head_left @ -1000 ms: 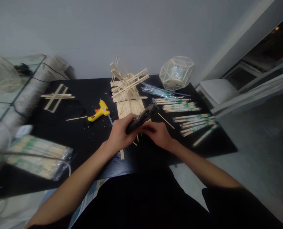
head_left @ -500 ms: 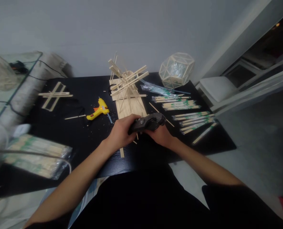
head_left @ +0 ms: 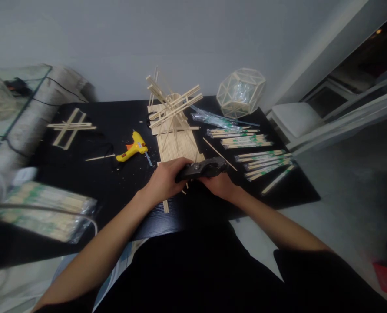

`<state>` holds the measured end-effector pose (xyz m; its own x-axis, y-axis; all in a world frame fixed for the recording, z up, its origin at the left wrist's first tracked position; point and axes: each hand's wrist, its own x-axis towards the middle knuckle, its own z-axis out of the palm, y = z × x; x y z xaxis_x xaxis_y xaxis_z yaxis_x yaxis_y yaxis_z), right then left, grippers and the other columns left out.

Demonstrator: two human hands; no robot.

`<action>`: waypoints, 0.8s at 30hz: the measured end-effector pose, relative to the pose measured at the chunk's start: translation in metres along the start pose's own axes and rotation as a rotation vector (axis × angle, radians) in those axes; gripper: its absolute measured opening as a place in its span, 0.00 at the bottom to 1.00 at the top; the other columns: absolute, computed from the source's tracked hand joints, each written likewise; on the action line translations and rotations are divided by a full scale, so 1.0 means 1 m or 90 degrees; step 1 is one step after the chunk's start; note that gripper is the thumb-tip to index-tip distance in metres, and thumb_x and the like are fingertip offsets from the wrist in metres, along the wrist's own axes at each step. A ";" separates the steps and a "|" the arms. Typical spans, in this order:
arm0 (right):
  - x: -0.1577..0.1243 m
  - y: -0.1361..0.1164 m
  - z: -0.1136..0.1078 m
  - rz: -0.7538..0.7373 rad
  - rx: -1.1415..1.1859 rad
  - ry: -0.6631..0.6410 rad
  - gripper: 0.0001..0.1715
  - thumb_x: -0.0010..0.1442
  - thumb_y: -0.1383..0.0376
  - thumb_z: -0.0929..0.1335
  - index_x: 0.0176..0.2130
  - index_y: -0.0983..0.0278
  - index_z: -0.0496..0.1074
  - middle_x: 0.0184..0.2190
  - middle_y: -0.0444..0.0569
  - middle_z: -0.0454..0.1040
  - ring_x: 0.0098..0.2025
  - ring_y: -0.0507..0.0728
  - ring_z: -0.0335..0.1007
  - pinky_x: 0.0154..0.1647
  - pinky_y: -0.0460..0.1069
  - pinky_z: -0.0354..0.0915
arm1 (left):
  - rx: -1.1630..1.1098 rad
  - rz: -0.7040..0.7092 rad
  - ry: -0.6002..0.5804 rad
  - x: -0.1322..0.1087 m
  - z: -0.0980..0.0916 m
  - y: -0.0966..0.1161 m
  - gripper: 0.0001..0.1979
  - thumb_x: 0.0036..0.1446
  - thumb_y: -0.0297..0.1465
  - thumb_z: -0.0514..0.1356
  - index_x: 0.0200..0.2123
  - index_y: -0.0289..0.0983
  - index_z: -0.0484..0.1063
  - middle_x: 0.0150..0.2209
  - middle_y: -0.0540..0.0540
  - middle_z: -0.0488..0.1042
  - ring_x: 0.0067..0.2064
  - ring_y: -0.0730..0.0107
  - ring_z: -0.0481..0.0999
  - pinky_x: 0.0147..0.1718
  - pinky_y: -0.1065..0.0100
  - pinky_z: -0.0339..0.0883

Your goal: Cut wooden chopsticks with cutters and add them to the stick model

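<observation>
My left hand (head_left: 167, 177) is wrapped round one end of a dark hand cutter (head_left: 201, 169) with a pivot bolt, held above the table's front part. Close against the cutter's other end is my right hand (head_left: 219, 184), fingers curled and mostly hidden behind the tool. What those fingers hold cannot be made out. Just beyond both hands lies a flat panel of pale wooden sticks (head_left: 176, 145), its near end covered by them. A windmill-like stick model (head_left: 173, 108) with crossed blades stands at the panel's far end.
A yellow glue gun (head_left: 133, 148) lies left of the panel on the black table (head_left: 115, 187). Farther left are a stick cross (head_left: 70, 127) and a bag of chopsticks (head_left: 46, 211). Wrapped chopsticks (head_left: 247, 141) and a faceted stick frame (head_left: 241, 92) occupy the right side.
The view has shifted slightly, so the table items appear a little higher and farther left. Both hands stay at the cutter with almost the same grip.
</observation>
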<state>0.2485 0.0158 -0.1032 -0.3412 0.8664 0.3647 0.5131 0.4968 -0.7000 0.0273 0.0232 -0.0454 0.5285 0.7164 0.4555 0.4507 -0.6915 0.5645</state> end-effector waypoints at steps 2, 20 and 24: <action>0.001 -0.001 0.000 -0.008 0.006 0.000 0.05 0.66 0.63 0.72 0.39 0.58 0.83 0.35 0.45 0.84 0.38 0.60 0.81 0.42 0.54 0.74 | -0.007 -0.008 -0.006 0.000 -0.001 0.000 0.19 0.51 0.20 0.59 0.46 0.39 0.75 0.37 0.47 0.82 0.36 0.68 0.82 0.36 0.69 0.74; 0.000 -0.021 -0.013 0.005 -0.012 -0.039 0.10 0.66 0.68 0.69 0.31 0.61 0.74 0.30 0.48 0.80 0.33 0.58 0.78 0.37 0.52 0.72 | -0.033 0.019 -0.012 -0.007 -0.001 -0.006 0.22 0.50 0.18 0.58 0.47 0.38 0.74 0.38 0.46 0.83 0.38 0.68 0.83 0.37 0.71 0.73; -0.001 -0.016 -0.009 -0.013 -0.009 -0.043 0.13 0.66 0.68 0.68 0.28 0.61 0.72 0.27 0.46 0.79 0.30 0.57 0.76 0.33 0.51 0.70 | -0.037 0.020 -0.010 -0.009 0.001 -0.008 0.23 0.49 0.18 0.57 0.48 0.38 0.74 0.39 0.46 0.83 0.39 0.68 0.83 0.39 0.70 0.74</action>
<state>0.2478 0.0074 -0.0868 -0.4033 0.8510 0.3363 0.5165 0.5151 -0.6840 0.0195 0.0223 -0.0545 0.5529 0.6924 0.4637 0.3907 -0.7069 0.5896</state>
